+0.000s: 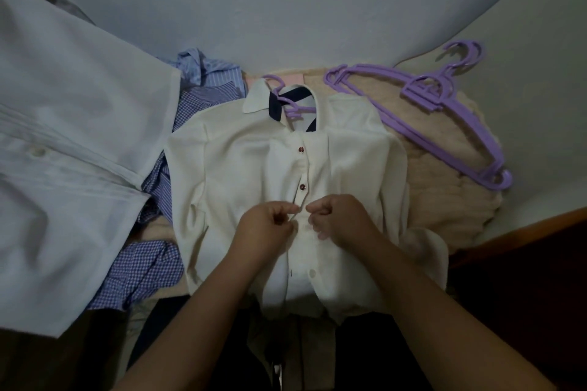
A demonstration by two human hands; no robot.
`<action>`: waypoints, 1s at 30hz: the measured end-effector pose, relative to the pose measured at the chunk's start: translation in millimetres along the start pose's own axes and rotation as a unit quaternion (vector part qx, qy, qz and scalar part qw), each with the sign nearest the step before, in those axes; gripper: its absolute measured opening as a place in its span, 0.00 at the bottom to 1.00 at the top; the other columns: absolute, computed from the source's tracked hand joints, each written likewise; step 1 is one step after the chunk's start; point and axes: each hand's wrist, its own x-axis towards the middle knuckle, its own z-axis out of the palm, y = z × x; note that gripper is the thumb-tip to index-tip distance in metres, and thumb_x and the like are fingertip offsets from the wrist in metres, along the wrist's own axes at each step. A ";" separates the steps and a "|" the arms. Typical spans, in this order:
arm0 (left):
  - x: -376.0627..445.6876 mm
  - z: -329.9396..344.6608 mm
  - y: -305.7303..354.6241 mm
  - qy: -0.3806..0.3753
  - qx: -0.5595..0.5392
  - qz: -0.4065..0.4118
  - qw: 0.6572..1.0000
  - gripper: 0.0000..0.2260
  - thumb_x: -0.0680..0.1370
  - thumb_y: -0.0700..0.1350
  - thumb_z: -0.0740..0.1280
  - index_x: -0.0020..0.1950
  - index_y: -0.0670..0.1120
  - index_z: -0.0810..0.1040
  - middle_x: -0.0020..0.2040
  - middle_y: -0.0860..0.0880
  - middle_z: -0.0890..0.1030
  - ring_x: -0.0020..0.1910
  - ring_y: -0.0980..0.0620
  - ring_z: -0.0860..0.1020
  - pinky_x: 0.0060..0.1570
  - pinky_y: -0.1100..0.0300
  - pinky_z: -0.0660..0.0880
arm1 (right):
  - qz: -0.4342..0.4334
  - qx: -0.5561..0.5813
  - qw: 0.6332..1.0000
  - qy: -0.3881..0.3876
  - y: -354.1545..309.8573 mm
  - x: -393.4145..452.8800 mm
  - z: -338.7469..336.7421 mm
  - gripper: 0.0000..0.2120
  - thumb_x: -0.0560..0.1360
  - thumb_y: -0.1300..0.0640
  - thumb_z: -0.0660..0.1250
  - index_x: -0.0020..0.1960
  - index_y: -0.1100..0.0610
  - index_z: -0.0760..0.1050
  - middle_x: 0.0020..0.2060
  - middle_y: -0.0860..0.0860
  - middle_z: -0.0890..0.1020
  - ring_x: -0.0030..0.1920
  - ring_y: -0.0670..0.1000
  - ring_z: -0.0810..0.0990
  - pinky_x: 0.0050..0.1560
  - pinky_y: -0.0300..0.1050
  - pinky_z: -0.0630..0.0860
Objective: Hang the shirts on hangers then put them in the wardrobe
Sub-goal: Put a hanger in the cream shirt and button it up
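A cream blouse (254, 168) with a dark-trimmed collar lies face up on a beige blanket (444, 200), a purple hanger (290, 101) already inside its neck, its top two red buttons fastened. The left hand (265, 225) and right hand (340, 219), fingers curled, each pinch an edge of the front placket just below the second button. A stack of spare purple hangers (425, 101) lies on the blanket to the right, blue checked shirts (152, 270) lie crumpled to the left, and a pale shirt (63, 136) fills the near left.
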 end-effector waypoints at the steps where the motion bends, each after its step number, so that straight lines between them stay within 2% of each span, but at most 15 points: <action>1: -1.2 -0.1 -2.8 -0.003 0.005 0.011 1.000 0.10 0.74 0.39 0.72 0.52 0.52 0.83 0.49 0.50 0.83 0.49 0.54 0.81 0.45 0.72 0.72 | -0.005 -0.024 1.000 -0.008 3.2 -1.1 1.5 0.10 0.74 0.64 0.68 0.55 0.59 0.80 0.43 0.52 0.83 0.36 0.45 0.79 0.39 0.34 0.76; 3: -5.3 -1.5 -7.8 -0.010 0.017 0.048 0.999 0.09 0.72 0.38 0.73 0.48 0.51 0.82 0.49 0.55 0.80 0.48 0.59 0.79 0.46 0.76 0.71 | -0.024 -0.065 0.997 -0.017 6.6 -3.8 2.1 0.12 0.72 0.62 0.71 0.55 0.58 0.80 0.48 0.53 0.83 0.42 0.46 0.79 0.45 0.34 0.73; 6: -12.5 -4.6 -15.9 -0.032 0.052 0.100 0.993 0.08 0.72 0.37 0.73 0.42 0.51 0.81 0.47 0.62 0.76 0.47 0.71 0.75 0.46 0.80 0.65 | -0.053 -0.133 0.989 -0.023 7.4 -8.7 3.2 0.12 0.72 0.60 0.71 0.55 0.58 0.81 0.52 0.52 0.82 0.51 0.48 0.80 0.44 0.28 0.65; 8: -13.7 -5.0 -20.5 -0.040 0.071 0.121 0.989 0.08 0.73 0.38 0.72 0.43 0.51 0.83 0.48 0.62 0.75 0.47 0.70 0.75 0.46 0.80 0.65 | -0.065 -0.159 0.985 -0.016 7.7 -10.8 5.3 0.10 0.73 0.60 0.70 0.53 0.58 0.82 0.52 0.52 0.82 0.52 0.49 0.80 0.43 0.27 0.63; 11: -12.3 -4.8 -21.1 -0.045 0.080 0.127 0.988 0.09 0.75 0.40 0.71 0.53 0.49 0.84 0.51 0.60 0.77 0.49 0.63 0.76 0.48 0.80 0.66 | -0.072 -0.171 0.983 -0.003 9.9 -10.5 9.4 0.07 0.73 0.59 0.70 0.50 0.58 0.83 0.51 0.53 0.81 0.50 0.49 0.79 0.43 0.28 0.63; 14: -11.7 -5.7 -19.4 -0.040 0.052 0.112 0.992 0.11 0.75 0.41 0.71 0.56 0.51 0.83 0.51 0.60 0.77 0.47 0.66 0.76 0.48 0.79 0.68 | -0.070 -0.167 0.983 0.005 8.4 -10.5 9.5 0.06 0.72 0.59 0.71 0.48 0.58 0.83 0.50 0.52 0.81 0.48 0.48 0.79 0.45 0.30 0.65; 17: -11.6 -5.6 -16.8 -0.016 -0.014 0.076 0.997 0.11 0.74 0.40 0.72 0.55 0.50 0.84 0.47 0.61 0.79 0.43 0.67 0.77 0.47 0.74 0.73 | -0.064 -0.143 0.988 0.003 5.4 -12.1 4.9 0.05 0.72 0.59 0.71 0.48 0.58 0.82 0.40 0.46 0.79 0.40 0.42 0.75 0.38 0.29 0.65; 19: -12.6 -4.5 -13.7 0.000 -0.070 0.042 0.997 0.10 0.73 0.38 0.73 0.52 0.49 0.84 0.42 0.58 0.81 0.37 0.65 0.78 0.43 0.73 0.74 | -0.045 -0.093 0.995 0.005 3.1 -14.4 1.7 0.01 0.72 0.60 0.72 0.43 0.55 0.80 0.35 0.44 0.77 0.36 0.41 0.74 0.37 0.29 0.69; 22: -13.1 -2.5 -9.3 0.002 -0.137 -0.007 0.990 0.11 0.72 0.36 0.73 0.50 0.50 0.84 0.36 0.51 0.81 0.29 0.63 0.75 0.35 0.71 0.73 | 0.007 0.014 1.000 0.005 1.1 -18.4 -0.2 0.07 0.72 0.62 0.71 0.37 0.53 0.76 0.33 0.49 0.79 0.34 0.47 0.78 0.34 0.38 0.76; 25: -12.4 -0.1 -7.6 0.004 -0.163 -0.029 0.986 0.12 0.72 0.36 0.73 0.49 0.51 0.83 0.36 0.49 0.80 0.30 0.62 0.74 0.36 0.71 0.74 | 0.030 0.068 0.997 0.005 -3.3 -22.3 -0.6 0.04 0.73 0.64 0.69 0.40 0.57 0.77 0.34 0.51 0.80 0.32 0.46 0.78 0.30 0.35 0.76; 28: -12.5 4.8 -8.2 0.005 -0.176 -0.037 0.984 0.12 0.72 0.36 0.73 0.52 0.50 0.83 0.36 0.49 0.80 0.31 0.62 0.75 0.38 0.72 0.74 | 0.043 0.110 0.993 0.008 -4.1 -23.3 3.0 0.05 0.74 0.64 0.68 0.40 0.58 0.78 0.34 0.53 0.81 0.34 0.48 0.80 0.35 0.36 0.79; 30: -11.0 8.4 -8.7 0.010 -0.180 -0.037 0.983 0.13 0.72 0.36 0.74 0.52 0.49 0.83 0.35 0.50 0.80 0.32 0.61 0.75 0.38 0.72 0.74 | 0.037 0.105 0.993 0.033 -3.5 -20.5 6.8 0.07 0.74 0.63 0.68 0.38 0.54 0.78 0.36 0.53 0.82 0.39 0.52 0.82 0.44 0.42 0.81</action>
